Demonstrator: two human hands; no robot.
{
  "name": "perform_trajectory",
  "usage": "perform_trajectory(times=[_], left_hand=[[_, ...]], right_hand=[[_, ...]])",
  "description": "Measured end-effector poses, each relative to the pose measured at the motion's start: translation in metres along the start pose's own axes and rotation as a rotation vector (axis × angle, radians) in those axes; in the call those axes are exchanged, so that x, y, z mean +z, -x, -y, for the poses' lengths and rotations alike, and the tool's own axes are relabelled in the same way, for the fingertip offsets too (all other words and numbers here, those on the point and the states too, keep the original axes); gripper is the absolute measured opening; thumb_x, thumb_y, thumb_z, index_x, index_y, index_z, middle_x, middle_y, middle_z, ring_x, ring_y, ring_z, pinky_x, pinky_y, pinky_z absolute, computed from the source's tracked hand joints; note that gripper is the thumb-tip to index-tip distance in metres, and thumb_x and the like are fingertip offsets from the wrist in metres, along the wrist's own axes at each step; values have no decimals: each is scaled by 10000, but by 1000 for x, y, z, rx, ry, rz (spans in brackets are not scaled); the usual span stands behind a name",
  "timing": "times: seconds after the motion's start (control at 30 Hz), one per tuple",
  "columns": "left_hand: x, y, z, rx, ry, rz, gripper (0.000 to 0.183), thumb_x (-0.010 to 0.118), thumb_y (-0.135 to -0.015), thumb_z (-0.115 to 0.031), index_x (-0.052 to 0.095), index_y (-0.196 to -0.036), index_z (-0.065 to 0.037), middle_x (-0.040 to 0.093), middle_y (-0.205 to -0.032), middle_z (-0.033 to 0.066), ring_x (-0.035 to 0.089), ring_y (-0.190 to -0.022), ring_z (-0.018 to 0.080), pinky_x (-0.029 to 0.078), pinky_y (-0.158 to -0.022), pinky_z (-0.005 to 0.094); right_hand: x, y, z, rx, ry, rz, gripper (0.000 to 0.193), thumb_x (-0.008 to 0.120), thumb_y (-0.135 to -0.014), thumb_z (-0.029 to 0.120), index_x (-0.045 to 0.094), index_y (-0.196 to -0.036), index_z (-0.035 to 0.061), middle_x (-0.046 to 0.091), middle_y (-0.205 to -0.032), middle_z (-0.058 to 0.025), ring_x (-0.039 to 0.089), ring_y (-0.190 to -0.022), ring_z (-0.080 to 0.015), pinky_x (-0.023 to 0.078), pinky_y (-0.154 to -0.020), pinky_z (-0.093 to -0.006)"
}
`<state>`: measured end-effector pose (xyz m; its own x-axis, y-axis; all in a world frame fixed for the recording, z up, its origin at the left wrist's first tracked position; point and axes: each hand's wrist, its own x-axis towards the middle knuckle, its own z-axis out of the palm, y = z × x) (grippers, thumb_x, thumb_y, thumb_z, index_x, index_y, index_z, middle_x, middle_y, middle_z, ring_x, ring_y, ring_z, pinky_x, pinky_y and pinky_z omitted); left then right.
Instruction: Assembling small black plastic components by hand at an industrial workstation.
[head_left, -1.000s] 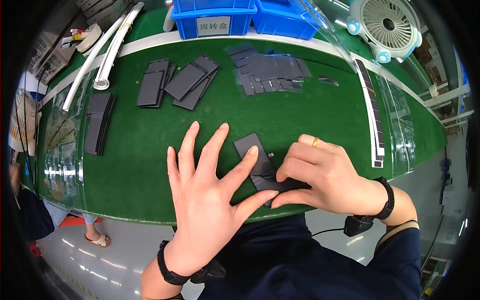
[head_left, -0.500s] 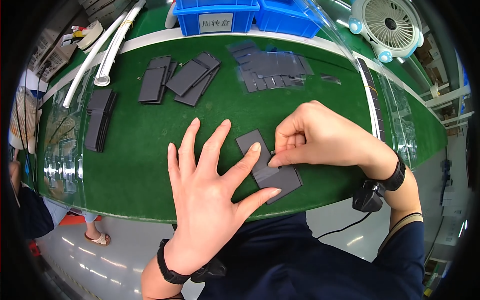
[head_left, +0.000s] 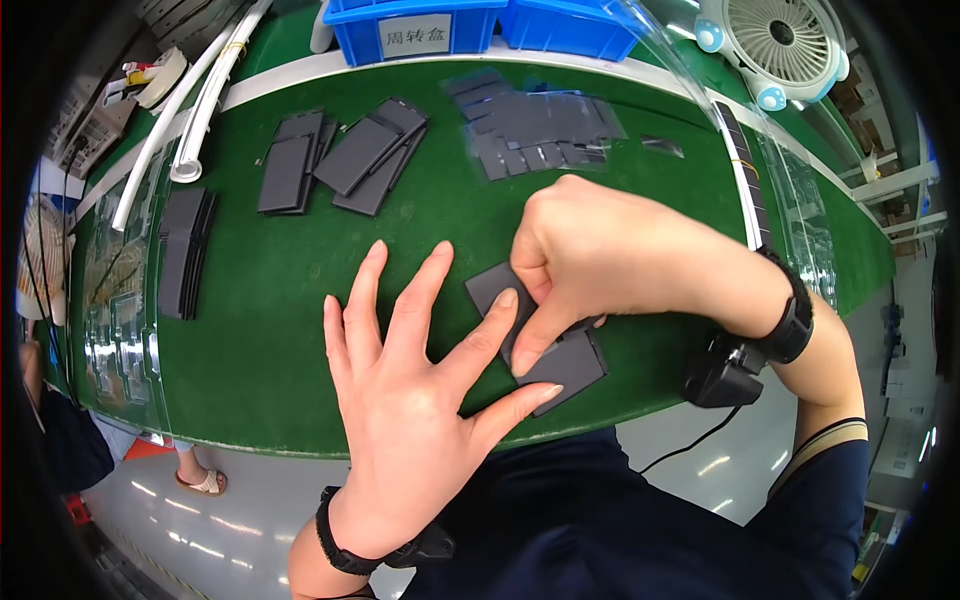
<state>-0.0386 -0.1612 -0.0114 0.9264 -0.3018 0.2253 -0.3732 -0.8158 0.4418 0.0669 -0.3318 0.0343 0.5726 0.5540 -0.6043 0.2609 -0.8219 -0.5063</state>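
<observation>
A dark grey, flat rectangular battery-like block (head_left: pixel 572 372) lies aslant on the green work surface near its front edge. My left hand (head_left: pixel 410 390) is spread, its thumb and index finger pressing the block's left side while the other fingers rest on the table. Over the block's middle sits my right hand (head_left: pixel 582 245), fingers curled and thumb tip pressed down on the block's face. Whatever is between those fingers is hidden by the hand. The block's middle strip is mostly covered.
Similar blocks lie in a left stack (head_left: pixel 184 255), a pair of stacks (head_left: pixel 287 172) and a fanned group (head_left: pixel 360 150). Clear film with dark pieces (head_left: pixel 545 125) lies at the back. Beyond stand blue bins (head_left: pixel 415 35), white tubes (head_left: pixel 187 165) and a fan (head_left: pixel 780 40).
My right hand has moved left and toward me across the block, its thumb now lower on the face. The left hand stays nearly in place; the view has shifted slightly.
</observation>
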Motion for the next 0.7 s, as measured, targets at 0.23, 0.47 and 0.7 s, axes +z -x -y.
perform_trajectory(times=[0.23, 0.47, 0.7], left_hand=[[-3, 0, 0, -21, -35, 42, 584, 859, -588, -392, 733, -1103, -147, 495, -1383, 125, 348, -1321, 425, 302, -1045, 559], [0, 0, 2, -2, -39, 40, 530, 829, -645, -457, 734, -1094, -191, 462, -1392, 120, 317, -1349, 434, 285, -998, 679], [-2, 1, -5, -25, -38, 3, 574, 869, -590, -373, 738, -1101, -147, 496, -1391, 123, 326, -1351, 413, 299, -1076, 540]], right_hand=[[-11, -9, -4, -23, -4, 82, 339, 868, -596, 228, 623, -582, -6, 608, -542, -78, 603, -517, -169, 438, -484, -310], [-7, -7, -3, -45, -11, 3, 381, 877, -618, 256, 611, -591, -16, 614, -562, -97, 625, -502, -175, 457, -457, -310], [-11, -13, 0, -36, 54, 95, 350, 882, -607, 226, 615, -578, 1, 621, -550, -101, 627, -489, -178, 458, -458, -318]])
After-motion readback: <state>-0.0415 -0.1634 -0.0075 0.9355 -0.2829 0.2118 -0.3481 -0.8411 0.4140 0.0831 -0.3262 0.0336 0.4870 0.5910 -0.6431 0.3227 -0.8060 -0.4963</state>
